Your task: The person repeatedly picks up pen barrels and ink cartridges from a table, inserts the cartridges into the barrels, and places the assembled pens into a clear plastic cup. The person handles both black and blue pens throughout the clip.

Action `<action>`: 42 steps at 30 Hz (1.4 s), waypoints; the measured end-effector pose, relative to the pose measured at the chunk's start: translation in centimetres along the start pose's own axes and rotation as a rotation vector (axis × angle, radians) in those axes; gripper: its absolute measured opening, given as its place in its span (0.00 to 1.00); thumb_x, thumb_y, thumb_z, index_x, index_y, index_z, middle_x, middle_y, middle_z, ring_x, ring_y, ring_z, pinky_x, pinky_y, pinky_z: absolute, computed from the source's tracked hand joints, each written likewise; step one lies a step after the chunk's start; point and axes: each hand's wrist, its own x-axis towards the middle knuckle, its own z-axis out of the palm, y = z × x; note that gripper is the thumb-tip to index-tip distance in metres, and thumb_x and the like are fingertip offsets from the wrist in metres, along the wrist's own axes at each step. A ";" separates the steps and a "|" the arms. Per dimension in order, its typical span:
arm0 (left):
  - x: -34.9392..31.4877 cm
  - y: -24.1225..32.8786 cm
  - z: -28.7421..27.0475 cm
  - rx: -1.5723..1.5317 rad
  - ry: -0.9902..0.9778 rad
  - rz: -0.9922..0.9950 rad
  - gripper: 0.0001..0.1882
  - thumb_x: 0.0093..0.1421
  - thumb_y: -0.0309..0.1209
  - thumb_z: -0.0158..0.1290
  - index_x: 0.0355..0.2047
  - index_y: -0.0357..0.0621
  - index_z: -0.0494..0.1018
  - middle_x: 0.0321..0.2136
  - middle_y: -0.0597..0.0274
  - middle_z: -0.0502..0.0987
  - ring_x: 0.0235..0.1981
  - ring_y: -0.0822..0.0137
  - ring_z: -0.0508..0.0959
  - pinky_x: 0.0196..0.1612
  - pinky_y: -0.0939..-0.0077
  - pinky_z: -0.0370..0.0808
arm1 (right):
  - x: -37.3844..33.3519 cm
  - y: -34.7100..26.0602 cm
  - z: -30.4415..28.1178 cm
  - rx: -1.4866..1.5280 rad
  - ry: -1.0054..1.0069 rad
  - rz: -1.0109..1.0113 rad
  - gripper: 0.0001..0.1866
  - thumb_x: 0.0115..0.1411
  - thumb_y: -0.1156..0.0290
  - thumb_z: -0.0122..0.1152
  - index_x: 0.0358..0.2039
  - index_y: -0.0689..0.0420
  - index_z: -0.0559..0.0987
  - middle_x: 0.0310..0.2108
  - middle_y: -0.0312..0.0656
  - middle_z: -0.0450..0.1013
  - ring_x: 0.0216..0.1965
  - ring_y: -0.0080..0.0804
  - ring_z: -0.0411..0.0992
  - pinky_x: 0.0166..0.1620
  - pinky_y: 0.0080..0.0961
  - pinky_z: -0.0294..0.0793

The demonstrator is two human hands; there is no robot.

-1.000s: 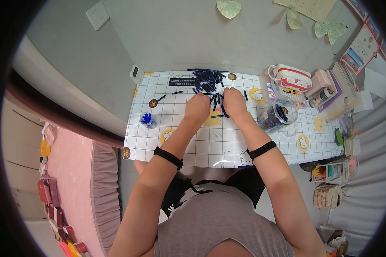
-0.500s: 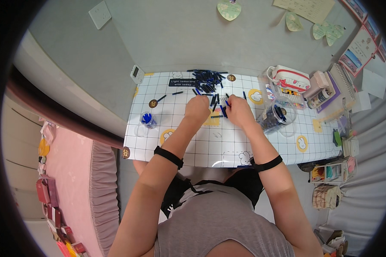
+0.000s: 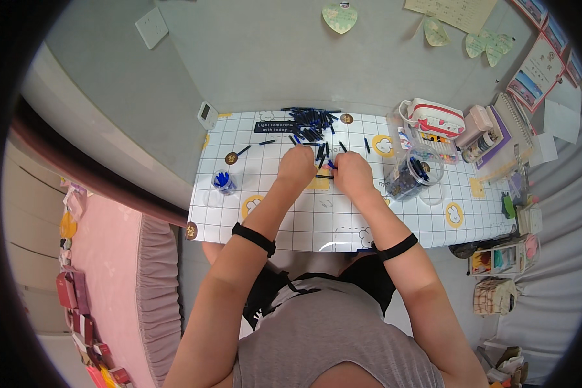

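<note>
A heap of short dark blue and black tubes point(image 3: 314, 120), which look like ink cartridges, lies at the back middle of the table. Several loose ones lie between and around my hands. My left hand point(image 3: 297, 165) is closed just in front of the heap; its fingertips are turned away, so what they grip is hidden. Close by on the right, my right hand point(image 3: 354, 173) pinches at a blue ink cartridge point(image 3: 332, 165) beside its fingertips. To the left stands a small clear cup point(image 3: 224, 183) with bright blue pieces in it. A big clear jar point(image 3: 404, 180) at the right contains dark cartridges.
The table point(image 3: 284, 226) has a white grid cover. A clear round lid point(image 3: 213, 198) lies by the small cup. Behind the jar are a red-and-white pouch point(image 3: 436, 119) and a box of coloured pens point(image 3: 436, 146). A white timer point(image 3: 207, 116) sits at the back left.
My right hand has shifted slightly left and down, toward my left hand, over the loose cartridges. My left hand stays nearly in place.
</note>
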 end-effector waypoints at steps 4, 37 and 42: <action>-0.8 -0.1 -0.7 -0.105 0.071 0.009 0.09 0.57 0.25 0.64 0.36 0.32 0.84 0.41 0.40 0.85 0.45 0.42 0.86 0.52 0.54 0.84 | 0.0 -0.3 -0.5 0.116 -0.007 0.048 0.08 0.62 0.69 0.76 0.35 0.61 0.90 0.38 0.55 0.86 0.42 0.57 0.85 0.47 0.48 0.86; -9.8 -2.6 -1.8 -1.153 0.225 -0.233 0.15 0.70 0.28 0.70 0.50 0.27 0.86 0.38 0.57 0.90 0.38 0.73 0.87 0.44 0.79 0.84 | -7.1 -1.6 -0.8 0.206 0.099 -0.296 0.10 0.60 0.72 0.79 0.41 0.56 0.90 0.40 0.42 0.82 0.43 0.47 0.81 0.47 0.40 0.85; -11.0 -3.3 -2.1 -1.120 0.156 -0.247 0.16 0.71 0.28 0.69 0.52 0.25 0.85 0.40 0.54 0.91 0.40 0.72 0.89 0.45 0.78 0.85 | -7.2 -2.4 1.5 0.143 0.102 -0.241 0.07 0.61 0.72 0.77 0.40 0.57 0.89 0.39 0.41 0.82 0.42 0.46 0.81 0.48 0.38 0.84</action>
